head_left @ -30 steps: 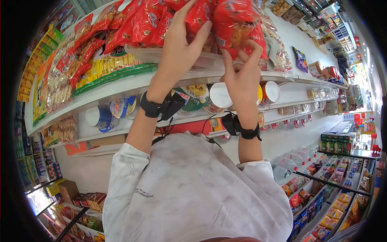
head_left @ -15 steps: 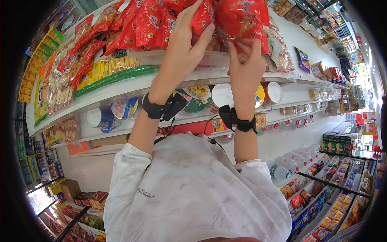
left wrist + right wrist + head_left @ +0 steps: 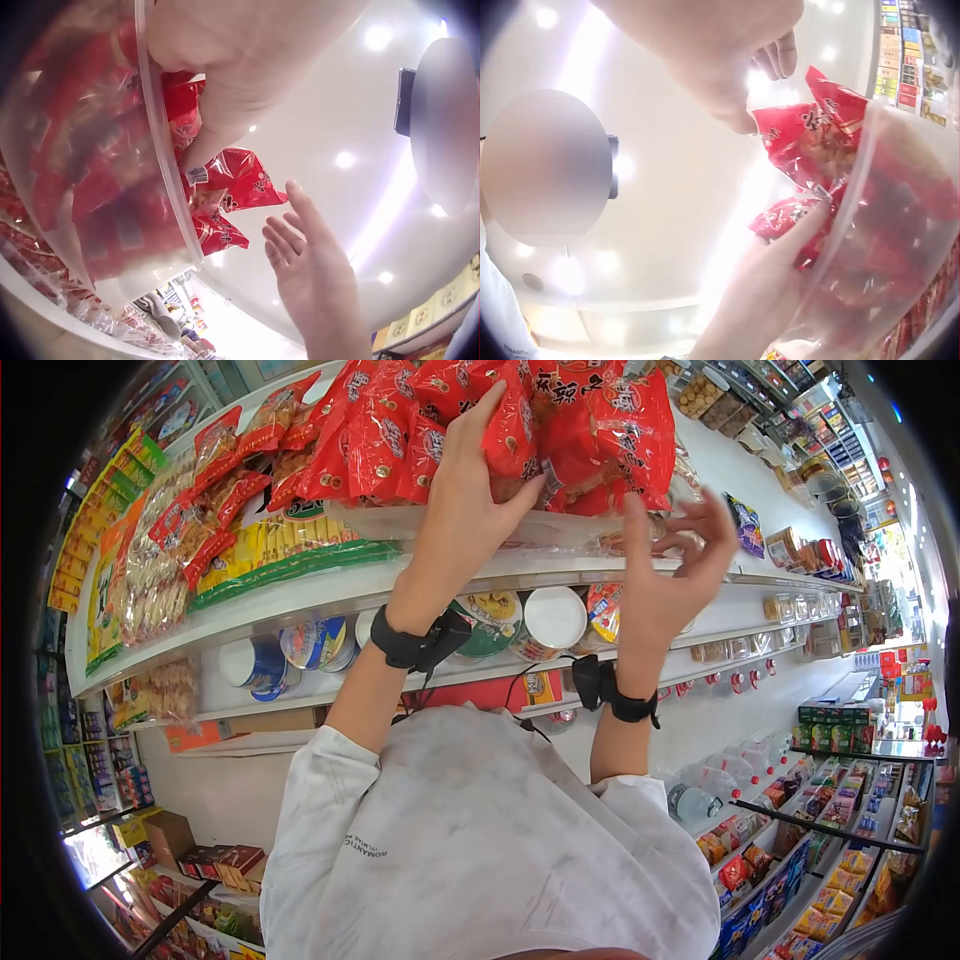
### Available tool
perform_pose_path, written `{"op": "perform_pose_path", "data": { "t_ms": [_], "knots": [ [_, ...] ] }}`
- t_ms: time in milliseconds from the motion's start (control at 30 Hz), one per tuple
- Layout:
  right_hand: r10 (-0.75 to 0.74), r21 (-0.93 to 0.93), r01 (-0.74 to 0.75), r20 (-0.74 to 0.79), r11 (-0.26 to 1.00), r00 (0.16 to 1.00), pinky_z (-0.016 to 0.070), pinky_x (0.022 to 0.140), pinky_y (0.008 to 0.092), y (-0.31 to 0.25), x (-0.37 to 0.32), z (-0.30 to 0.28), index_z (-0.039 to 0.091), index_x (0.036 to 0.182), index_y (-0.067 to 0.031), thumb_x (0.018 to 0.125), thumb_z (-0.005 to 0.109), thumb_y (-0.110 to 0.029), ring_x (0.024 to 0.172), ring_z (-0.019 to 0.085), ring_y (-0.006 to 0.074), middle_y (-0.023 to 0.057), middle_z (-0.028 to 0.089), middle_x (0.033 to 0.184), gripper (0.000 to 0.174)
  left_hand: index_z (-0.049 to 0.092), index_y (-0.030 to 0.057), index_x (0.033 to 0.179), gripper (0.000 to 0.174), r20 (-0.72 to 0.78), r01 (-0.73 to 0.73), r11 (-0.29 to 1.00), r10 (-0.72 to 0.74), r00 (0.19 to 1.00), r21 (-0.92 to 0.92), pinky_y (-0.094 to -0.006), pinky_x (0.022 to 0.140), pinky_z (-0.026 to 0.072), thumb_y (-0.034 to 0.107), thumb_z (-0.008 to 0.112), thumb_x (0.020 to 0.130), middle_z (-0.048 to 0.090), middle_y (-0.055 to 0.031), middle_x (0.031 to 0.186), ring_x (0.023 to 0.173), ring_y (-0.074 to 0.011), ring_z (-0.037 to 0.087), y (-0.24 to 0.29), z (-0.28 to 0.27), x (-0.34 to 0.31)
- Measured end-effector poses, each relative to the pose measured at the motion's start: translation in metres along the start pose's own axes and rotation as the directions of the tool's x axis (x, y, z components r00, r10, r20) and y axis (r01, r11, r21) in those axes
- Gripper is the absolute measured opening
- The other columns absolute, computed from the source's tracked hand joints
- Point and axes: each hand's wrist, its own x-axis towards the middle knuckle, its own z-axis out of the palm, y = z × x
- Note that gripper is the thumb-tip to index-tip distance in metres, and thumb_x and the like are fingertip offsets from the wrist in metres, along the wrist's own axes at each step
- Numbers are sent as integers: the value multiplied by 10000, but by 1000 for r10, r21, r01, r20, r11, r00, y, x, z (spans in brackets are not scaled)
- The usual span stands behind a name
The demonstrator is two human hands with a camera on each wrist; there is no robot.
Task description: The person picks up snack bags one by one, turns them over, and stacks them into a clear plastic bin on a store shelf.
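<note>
Glossy red snack packets (image 3: 630,430) fill a clear plastic tub (image 3: 163,142) on the white shelf. In the head view my left hand (image 3: 455,535) reaches over the tub's near rim. Its thumb and fingers curve round one red snack packet (image 3: 511,440); the fingertips are partly hidden. To the right of the tub, my right hand (image 3: 680,560) is in the air, blurred, with loosely bent fingers and nothing in them. The left wrist view shows the right hand's palm (image 3: 319,281) apart from the packets that jut over the rim.
Left of the tub lie bagged snacks (image 3: 155,580) and a yellow-green pack (image 3: 270,550). Instant noodle tubs (image 3: 555,618) stand on the shelf below. A dark purple bag (image 3: 745,528) lies to the right. Plastic bottles (image 3: 695,800) and sloped snack racks (image 3: 830,900) stand lower right.
My right hand has let go of the red packet at the tub's right side and moved right, away from it. That packet now lies on the pile. My left hand stays among the packets.
</note>
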Motion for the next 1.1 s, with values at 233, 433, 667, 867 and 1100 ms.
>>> {"op": "perform_pose_path", "data": {
  "t_ms": [233, 433, 667, 867, 1100],
  "knots": [
    [154, -58, -143, 377, 988, 913, 518, 927, 388, 1, 40, 20, 663, 1193, 24, 765, 920, -408, 927, 708, 282, 150, 744, 1032, 660, 346, 108, 1580, 967, 35, 7, 1000, -7, 999, 1, -452, 1054, 501, 67, 858, 760, 496, -199, 1442, 1308, -417, 535, 3, 3, 0],
    [-176, -38, 205, 376, 978, 910, 299, 1220, 521, -2, 32, 30, 676, 1138, 5, 919, 765, -287, 849, 696, 364, 153, 756, 928, 375, 337, 119, 1583, 977, 24, 19, 1000, -19, 1000, -9, -445, 1024, 526, 175, 882, 773, 512, -204, 1414, 1278, -393, 574, 19, -5, 2],
    [31, 118, -90, 426, 989, 904, 368, 1166, 523, -4, 35, 16, 659, 1201, 3, 961, 713, -248, 838, 698, 416, 205, 755, 983, 351, 275, 57, 1600, 1095, 20, 170, 985, -171, 985, 36, -450, 1086, 494, 219, 933, 739, 487, -238, 1516, 1351, -396, 549, 37, 2, 11],
    [-9, 88, -24, 363, 996, 932, 464, 1013, 465, -18, 35, 24, 635, 1283, -4, 959, 730, -272, 838, 725, 350, 205, 755, 946, 431, 255, 54, 1604, 1067, 85, 162, 984, -168, 982, 75, -451, 1100, 481, 172, 902, 764, 474, -256, 1520, 1365, -402, 535, 36, 1, 10],
    [-95, -130, 179, 486, 975, 869, 538, 841, 400, 4, 35, 25, 654, 1254, -11, 936, 768, -254, 850, 742, 305, 159, 763, 933, 416, 250, 27, 1607, 808, 175, 165, 967, -132, 976, -193, -391, 1198, 347, -67, 652, 913, 422, -241, 1563, 1459, -312, 418, 14, -12, 12]
  ]
}}
